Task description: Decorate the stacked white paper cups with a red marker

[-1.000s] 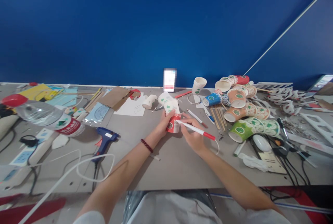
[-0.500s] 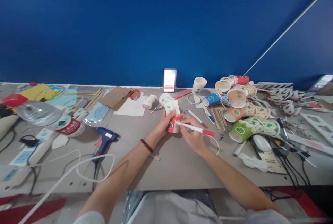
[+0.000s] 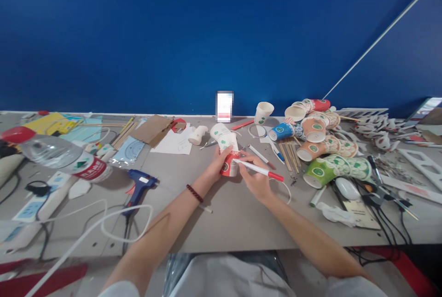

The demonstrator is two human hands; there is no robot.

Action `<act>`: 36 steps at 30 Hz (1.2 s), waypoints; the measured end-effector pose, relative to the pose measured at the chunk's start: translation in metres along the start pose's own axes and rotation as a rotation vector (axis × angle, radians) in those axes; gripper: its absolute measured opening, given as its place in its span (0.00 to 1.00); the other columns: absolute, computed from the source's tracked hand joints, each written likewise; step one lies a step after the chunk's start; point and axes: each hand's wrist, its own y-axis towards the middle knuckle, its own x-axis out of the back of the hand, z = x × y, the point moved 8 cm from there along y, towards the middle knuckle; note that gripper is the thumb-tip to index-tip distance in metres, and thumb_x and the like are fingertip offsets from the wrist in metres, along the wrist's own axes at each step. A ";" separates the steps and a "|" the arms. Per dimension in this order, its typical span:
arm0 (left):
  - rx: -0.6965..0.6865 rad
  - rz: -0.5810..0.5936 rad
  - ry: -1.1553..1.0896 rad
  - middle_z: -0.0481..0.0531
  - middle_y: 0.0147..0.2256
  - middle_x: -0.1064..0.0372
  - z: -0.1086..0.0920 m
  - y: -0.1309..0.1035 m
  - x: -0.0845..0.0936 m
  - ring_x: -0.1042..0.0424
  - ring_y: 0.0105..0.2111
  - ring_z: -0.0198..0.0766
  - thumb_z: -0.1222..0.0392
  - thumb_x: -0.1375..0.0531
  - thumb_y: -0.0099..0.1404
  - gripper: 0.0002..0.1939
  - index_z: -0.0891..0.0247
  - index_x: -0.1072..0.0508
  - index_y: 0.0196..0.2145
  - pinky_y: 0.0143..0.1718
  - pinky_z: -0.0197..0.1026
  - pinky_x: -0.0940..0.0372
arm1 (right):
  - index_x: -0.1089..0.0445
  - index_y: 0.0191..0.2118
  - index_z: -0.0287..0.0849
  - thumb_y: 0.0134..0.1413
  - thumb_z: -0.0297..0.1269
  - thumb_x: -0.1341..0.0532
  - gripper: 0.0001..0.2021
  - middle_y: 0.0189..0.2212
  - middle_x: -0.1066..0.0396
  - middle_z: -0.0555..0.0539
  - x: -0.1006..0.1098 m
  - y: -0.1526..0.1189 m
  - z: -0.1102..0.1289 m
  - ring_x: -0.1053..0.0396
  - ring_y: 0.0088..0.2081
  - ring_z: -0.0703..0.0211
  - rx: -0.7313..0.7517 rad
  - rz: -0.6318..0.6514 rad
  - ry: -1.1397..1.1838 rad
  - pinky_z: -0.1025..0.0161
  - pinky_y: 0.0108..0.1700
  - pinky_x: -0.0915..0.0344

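My left hand (image 3: 216,163) is closed around the side of a joined row of paper cups (image 3: 229,164), whose near end is coloured red with a round emblem. The far cups of that row are white with green leaf prints and bend to the left. In my right hand (image 3: 253,179) is a white marker (image 3: 257,168) with a red end, gripped like a pen. Its tip points at the red cup's right side; whether it touches I cannot tell. Some of the cup's near end is still white.
Coloured cup rows (image 3: 319,172) lie at the right, with a single white cup (image 3: 264,113) standing near the wall. A blue glue gun (image 3: 140,189), a water bottle (image 3: 65,156) and a power strip (image 3: 37,209) are at left. A white cable (image 3: 103,223) loops nearby.
The marker and my right hand have shifted very slightly over the red cup. Both hands keep their holds, and the other things stay in place.
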 end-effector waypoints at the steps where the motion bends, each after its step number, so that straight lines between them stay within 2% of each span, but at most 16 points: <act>1: 0.000 -0.003 0.000 0.52 0.35 0.26 0.000 0.000 0.000 0.26 0.31 0.37 0.53 0.30 0.53 0.24 0.63 0.32 0.44 0.35 0.40 0.33 | 0.30 0.35 0.47 0.57 0.36 0.39 0.01 0.36 0.23 0.45 0.000 0.000 0.001 0.28 0.53 0.45 0.004 0.002 0.002 0.46 0.52 0.30; 5: 0.020 -0.025 0.017 0.52 0.34 0.26 0.001 0.000 0.002 0.26 0.30 0.37 0.53 0.30 0.53 0.24 0.63 0.33 0.44 0.34 0.40 0.33 | 0.30 0.31 0.48 0.55 0.35 0.38 0.02 0.31 0.24 0.47 -0.002 0.000 0.002 0.28 0.53 0.44 0.031 0.019 0.013 0.44 0.53 0.31; 12: 0.012 -0.020 0.003 0.53 0.35 0.26 0.000 -0.001 0.001 0.26 0.32 0.37 0.54 0.31 0.55 0.23 0.63 0.33 0.45 0.35 0.40 0.33 | 0.30 0.34 0.48 0.57 0.35 0.39 0.01 0.34 0.23 0.46 0.000 0.000 0.001 0.27 0.53 0.46 0.024 0.000 0.012 0.47 0.51 0.29; 18: 0.001 -0.015 0.020 0.52 0.33 0.26 0.000 -0.001 0.001 0.27 0.30 0.38 0.54 0.32 0.56 0.21 0.63 0.32 0.44 0.34 0.40 0.33 | 0.30 0.32 0.47 0.55 0.34 0.38 0.02 0.33 0.23 0.46 -0.003 0.000 0.001 0.29 0.54 0.44 0.045 0.035 0.008 0.45 0.52 0.31; 26: 0.005 0.008 -0.001 0.53 0.36 0.26 0.000 -0.001 0.001 0.26 0.33 0.38 0.53 0.31 0.55 0.22 0.62 0.31 0.44 0.37 0.41 0.32 | 0.29 0.35 0.48 0.57 0.35 0.39 0.01 0.39 0.22 0.44 -0.002 0.001 0.007 0.27 0.52 0.47 0.014 0.001 -0.003 0.49 0.50 0.28; 30: 0.008 0.009 -0.004 0.53 0.36 0.26 0.000 -0.002 0.000 0.26 0.33 0.38 0.53 0.31 0.55 0.22 0.63 0.32 0.44 0.37 0.41 0.32 | 0.29 0.35 0.47 0.57 0.34 0.39 0.01 0.38 0.23 0.45 -0.001 0.001 0.005 0.27 0.52 0.46 -0.002 -0.003 -0.007 0.49 0.51 0.29; 36: 0.002 -0.013 -0.005 0.52 0.34 0.25 0.001 0.000 0.002 0.26 0.31 0.37 0.54 0.31 0.54 0.23 0.64 0.31 0.44 0.35 0.40 0.33 | 0.30 0.31 0.46 0.54 0.32 0.38 0.02 0.31 0.24 0.47 -0.001 0.000 0.001 0.27 0.53 0.44 0.028 0.012 0.018 0.49 0.51 0.30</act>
